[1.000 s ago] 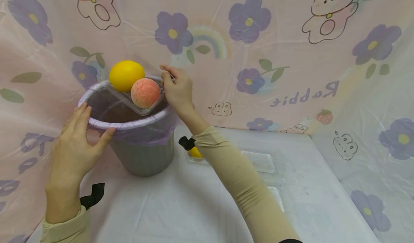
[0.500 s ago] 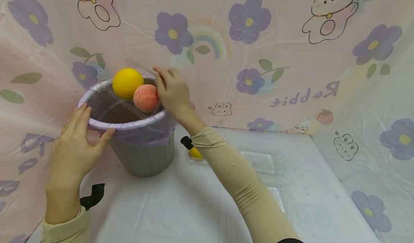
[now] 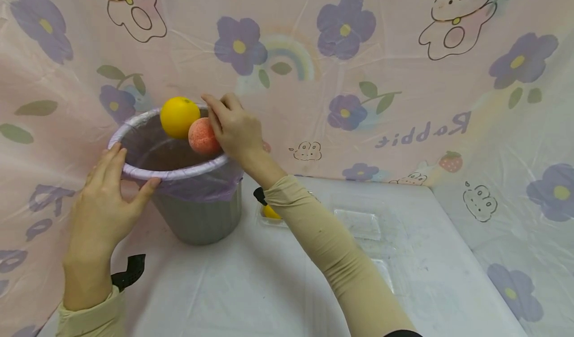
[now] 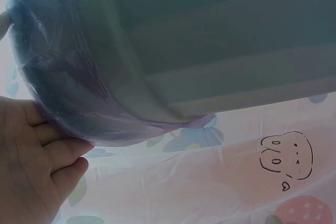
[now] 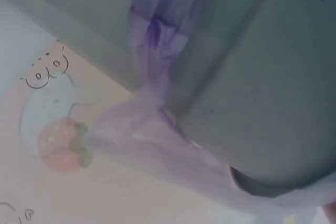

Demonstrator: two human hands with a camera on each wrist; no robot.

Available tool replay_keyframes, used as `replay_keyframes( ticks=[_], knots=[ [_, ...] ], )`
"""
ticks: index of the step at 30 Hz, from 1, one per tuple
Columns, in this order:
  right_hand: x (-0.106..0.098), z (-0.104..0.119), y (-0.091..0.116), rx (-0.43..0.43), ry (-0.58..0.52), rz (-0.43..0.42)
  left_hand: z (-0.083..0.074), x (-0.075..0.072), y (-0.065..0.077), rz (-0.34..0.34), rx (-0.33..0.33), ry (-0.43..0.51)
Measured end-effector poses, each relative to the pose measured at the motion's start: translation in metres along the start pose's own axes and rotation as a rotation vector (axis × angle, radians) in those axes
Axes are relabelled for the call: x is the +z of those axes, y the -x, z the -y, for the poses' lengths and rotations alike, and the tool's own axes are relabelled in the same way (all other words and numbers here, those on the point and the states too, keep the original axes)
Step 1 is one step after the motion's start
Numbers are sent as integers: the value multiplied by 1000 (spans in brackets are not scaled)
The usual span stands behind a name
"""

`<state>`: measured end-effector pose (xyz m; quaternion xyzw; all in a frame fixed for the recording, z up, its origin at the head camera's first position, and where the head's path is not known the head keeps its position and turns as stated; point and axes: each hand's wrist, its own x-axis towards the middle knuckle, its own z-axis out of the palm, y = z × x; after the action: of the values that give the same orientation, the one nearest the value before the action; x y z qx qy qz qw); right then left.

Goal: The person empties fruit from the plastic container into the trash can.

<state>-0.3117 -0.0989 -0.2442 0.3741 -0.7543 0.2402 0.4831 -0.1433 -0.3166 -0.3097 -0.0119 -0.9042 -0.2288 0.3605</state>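
In the head view, a grey trash bin (image 3: 202,222) with a translucent purple liner (image 3: 215,186) stands at left. My left hand (image 3: 100,197) rests against its near-left rim, fingers and thumb spread; the left wrist view shows fingertips touching the liner. My right hand (image 3: 237,127) is at the far-right rim, its curled fingers pinching the edge of a clear plastic tray that is now almost wholly hidden. A round yellow fruit (image 3: 179,117) and a pink peach (image 3: 204,136) sit at the bin's mouth, the peach partly behind my right fingers.
On the white tabletop (image 3: 251,287), clear plastic trays (image 3: 358,225) lie right of the bin. Another yellow fruit (image 3: 271,212) shows in one, partly behind my right forearm. A patterned sheet (image 3: 287,78) rises behind and along both sides.
My right hand has moved left and turned over the bin. The tray has dropped out of sight, and the yellow fruit and peach have sunk slightly and shifted right. The left hand stays put.
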Motion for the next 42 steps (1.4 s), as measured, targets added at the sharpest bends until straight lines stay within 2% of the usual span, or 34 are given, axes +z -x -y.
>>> replay_keyframes(
  ticks=[7, 19, 32, 42],
  knots=[
    [1, 1, 1, -88, 45, -44, 1, 0, 0, 12, -2, 1],
    [1, 1, 0, -161, 90, -93, 2, 1, -1, -5, 13, -4],
    [4, -2, 1, -87, -43, -137, 1, 2, 0, -41, 33, 3],
    [-2, -4, -1, -19, -195, -246, 0, 1, -1, -20, 18, -5]
  ],
)
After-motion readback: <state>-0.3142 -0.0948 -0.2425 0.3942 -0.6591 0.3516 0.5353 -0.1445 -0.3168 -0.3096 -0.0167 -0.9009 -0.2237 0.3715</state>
